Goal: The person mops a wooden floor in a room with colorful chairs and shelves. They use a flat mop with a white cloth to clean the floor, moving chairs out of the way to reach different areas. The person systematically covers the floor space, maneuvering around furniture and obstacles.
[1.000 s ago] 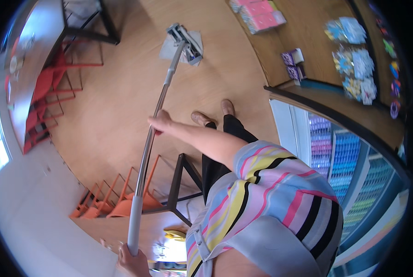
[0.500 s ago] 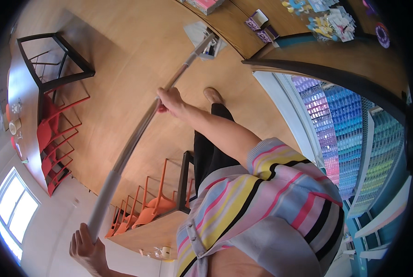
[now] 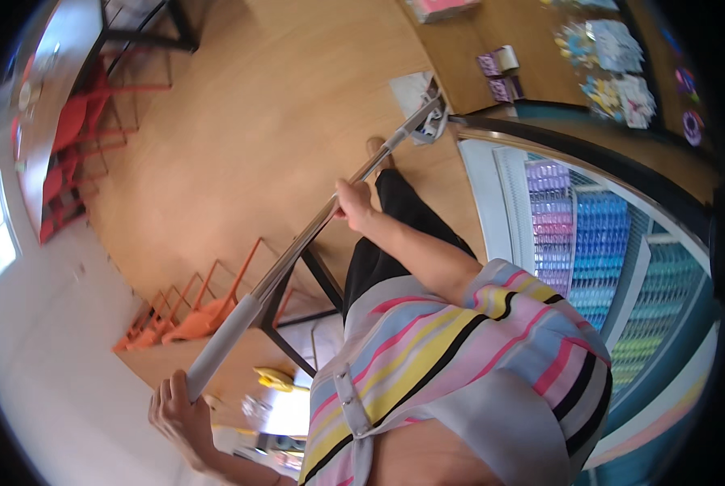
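A long-handled mop (image 3: 297,245) slants across the view, its metal pole rising to a grey sleeve. My left hand (image 3: 182,413) wraps round the sleeve's upper end at lower left. Farther down, my right hand (image 3: 352,202) is closed round the metal pole. The flat, pale mop head (image 3: 419,104) lies on the wooden floor (image 3: 281,105), close to the base of a wooden counter; its details are blurred. My foot in a tan shoe (image 3: 376,147) is just to the near left of the head.
A wooden counter (image 3: 467,77) with small boxes and packets runs along the far right. Below it, a display rack (image 3: 561,235) holds rows of coloured pieces. Orange chairs (image 3: 200,317) and a table stand at lower left, red chairs (image 3: 71,121) at upper left.
My view has turned, so the surroundings shift in the picture. The mop head now appears farther right and lower, nearer the counter's base corner. Both hands keep their hold on the mop.
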`<move>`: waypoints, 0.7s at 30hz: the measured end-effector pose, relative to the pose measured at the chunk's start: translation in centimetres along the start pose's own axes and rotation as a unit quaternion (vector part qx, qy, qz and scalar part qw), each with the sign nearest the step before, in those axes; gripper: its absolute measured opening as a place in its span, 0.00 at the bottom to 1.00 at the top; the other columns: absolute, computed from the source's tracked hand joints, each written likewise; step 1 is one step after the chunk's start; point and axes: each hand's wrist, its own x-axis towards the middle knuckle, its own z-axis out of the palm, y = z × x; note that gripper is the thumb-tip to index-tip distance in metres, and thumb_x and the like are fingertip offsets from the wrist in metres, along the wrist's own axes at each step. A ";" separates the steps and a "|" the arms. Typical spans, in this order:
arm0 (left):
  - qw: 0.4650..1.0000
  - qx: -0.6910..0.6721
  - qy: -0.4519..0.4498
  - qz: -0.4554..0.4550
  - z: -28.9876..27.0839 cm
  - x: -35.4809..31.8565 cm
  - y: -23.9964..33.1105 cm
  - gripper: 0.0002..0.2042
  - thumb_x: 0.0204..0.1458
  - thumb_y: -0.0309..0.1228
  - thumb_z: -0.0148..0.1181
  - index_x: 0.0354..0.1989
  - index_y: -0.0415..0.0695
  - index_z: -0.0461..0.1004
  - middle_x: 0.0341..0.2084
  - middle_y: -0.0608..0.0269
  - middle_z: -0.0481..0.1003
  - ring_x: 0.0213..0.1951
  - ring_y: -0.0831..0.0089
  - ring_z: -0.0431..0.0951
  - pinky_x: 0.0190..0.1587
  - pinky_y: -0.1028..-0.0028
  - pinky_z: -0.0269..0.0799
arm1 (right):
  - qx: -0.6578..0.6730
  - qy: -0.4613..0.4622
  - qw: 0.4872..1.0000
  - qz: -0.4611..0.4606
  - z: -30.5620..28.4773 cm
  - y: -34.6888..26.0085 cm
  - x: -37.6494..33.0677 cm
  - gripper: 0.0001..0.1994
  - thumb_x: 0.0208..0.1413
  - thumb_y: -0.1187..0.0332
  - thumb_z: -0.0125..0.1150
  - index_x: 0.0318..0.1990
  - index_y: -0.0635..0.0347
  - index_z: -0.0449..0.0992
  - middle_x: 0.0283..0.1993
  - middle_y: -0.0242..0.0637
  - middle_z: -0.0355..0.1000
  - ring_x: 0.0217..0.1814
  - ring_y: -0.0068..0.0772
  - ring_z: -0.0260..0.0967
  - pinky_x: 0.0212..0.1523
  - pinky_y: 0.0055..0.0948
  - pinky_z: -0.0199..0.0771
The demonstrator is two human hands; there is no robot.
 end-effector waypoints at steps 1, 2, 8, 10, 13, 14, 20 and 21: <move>1.000 -0.011 -0.011 -0.013 1.0 -1.2 -0.2 0.13 0.29 0.18 0.57 0.26 0.45 0.68 0.16 0.60 0.65 0.22 0.60 0.68 0.23 0.64 0.63 | -0.002 -0.007 1.000 -0.006 -0.2 1.3 0.3 0.11 0.45 0.69 0.48 0.16 0.66 0.62 0.18 0.42 0.64 0.12 0.34 0.64 0.10 0.31 0.67; 0.999 -0.022 -0.020 -0.034 1.8 -2.6 -0.3 0.13 0.29 0.18 0.57 0.26 0.45 0.68 0.16 0.60 0.65 0.22 0.60 0.68 0.23 0.64 0.63 | -0.020 0.005 1.000 0.001 0.4 1.7 -0.1 0.11 0.44 0.70 0.49 0.16 0.66 0.62 0.16 0.41 0.63 0.11 0.33 0.63 0.09 0.32 0.65; 0.986 -0.059 -0.054 -0.144 6.2 -13.7 -0.4 0.12 0.30 0.18 0.58 0.27 0.43 0.69 0.18 0.60 0.69 0.23 0.59 0.71 0.24 0.64 0.64 | -0.183 -0.070 0.981 0.001 4.3 8.5 -2.2 0.10 0.45 0.69 0.50 0.18 0.63 0.62 0.16 0.39 0.62 0.12 0.32 0.61 0.09 0.31 0.60; 0.976 -0.067 -0.099 -0.183 7.8 -18.3 0.0 0.13 0.31 0.18 0.58 0.29 0.43 0.69 0.18 0.58 0.70 0.22 0.58 0.72 0.25 0.64 0.65 | -0.234 -0.084 0.969 -0.004 5.8 11.4 -3.2 0.09 0.45 0.70 0.49 0.19 0.65 0.62 0.16 0.40 0.63 0.13 0.32 0.63 0.09 0.30 0.62; 0.956 -0.095 -0.133 -0.243 9.5 -24.4 1.3 0.14 0.30 0.19 0.60 0.31 0.41 0.70 0.19 0.57 0.71 0.23 0.59 0.73 0.27 0.66 0.67 | -0.311 -0.103 0.945 0.011 7.6 17.6 -3.2 0.08 0.42 0.73 0.51 0.18 0.69 0.66 0.19 0.44 0.67 0.17 0.37 0.68 0.09 0.33 0.67; 0.949 -0.101 -0.146 -0.260 9.7 -26.2 1.7 0.15 0.29 0.19 0.60 0.31 0.41 0.71 0.19 0.56 0.72 0.23 0.59 0.74 0.26 0.66 0.67 | -0.351 -0.125 0.928 0.011 8.3 19.4 -3.8 0.08 0.42 0.73 0.51 0.20 0.70 0.68 0.21 0.46 0.69 0.18 0.38 0.70 0.10 0.31 0.68; 0.907 -0.138 -0.190 -0.349 9.3 -33.6 4.2 0.19 0.29 0.19 0.60 0.37 0.40 0.72 0.19 0.55 0.73 0.20 0.59 0.75 0.23 0.67 0.68 | -0.475 -0.287 0.827 0.090 11.8 29.9 -8.1 0.09 0.44 0.70 0.48 0.21 0.68 0.71 0.18 0.45 0.70 0.15 0.34 0.69 0.10 0.29 0.68; 0.907 -0.130 -0.193 -0.350 8.7 -34.2 4.3 0.20 0.30 0.19 0.60 0.38 0.40 0.72 0.19 0.55 0.73 0.20 0.59 0.75 0.22 0.67 0.69 | -0.488 -0.311 0.808 0.111 12.3 31.1 -9.0 0.09 0.44 0.70 0.48 0.21 0.68 0.71 0.18 0.45 0.71 0.15 0.33 0.69 0.10 0.29 0.67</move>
